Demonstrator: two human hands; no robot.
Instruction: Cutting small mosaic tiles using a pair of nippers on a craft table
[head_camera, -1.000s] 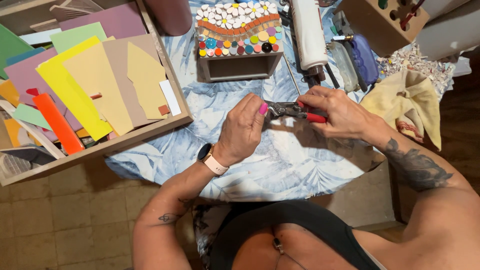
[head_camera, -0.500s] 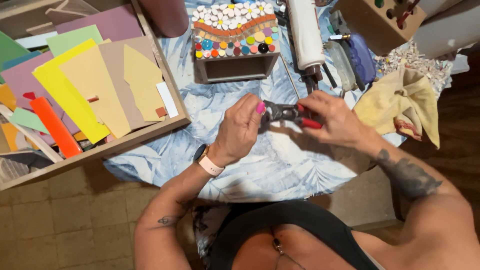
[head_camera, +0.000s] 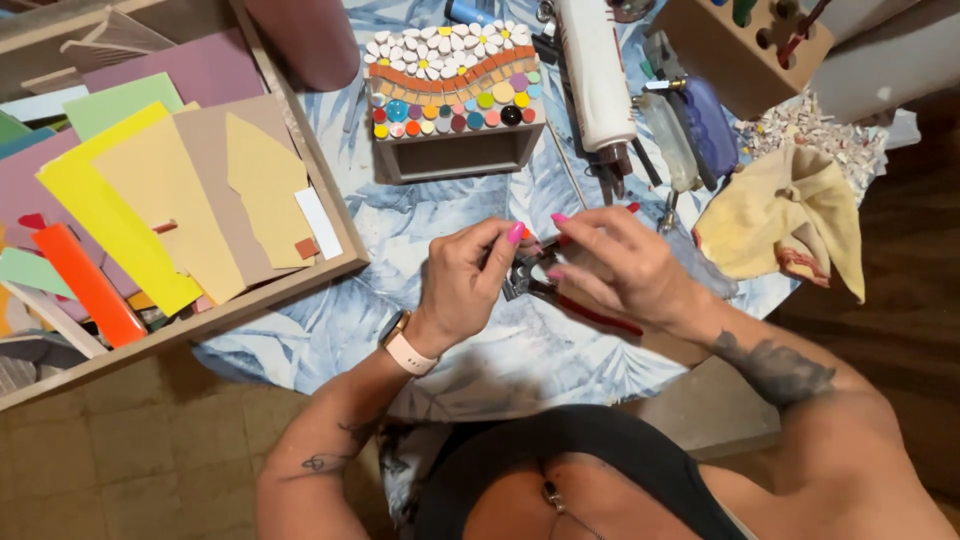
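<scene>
Over the blue leaf-print cloth (head_camera: 330, 330), mid-table: left hand (head_camera: 465, 280) pinching something tiny at the dark jaws of the red-handled metal nippers (head_camera: 560, 290); piece too small to identify. Right hand (head_camera: 625, 265) curled round the handles, hiding most of them; how hard it squeezes unclear. Versus a second ago, both hands slightly nearer the grey wooden box topped with coloured round mosaic tiles (head_camera: 450, 90). Beyond, white tube (head_camera: 595, 75), top cut off.
</scene>
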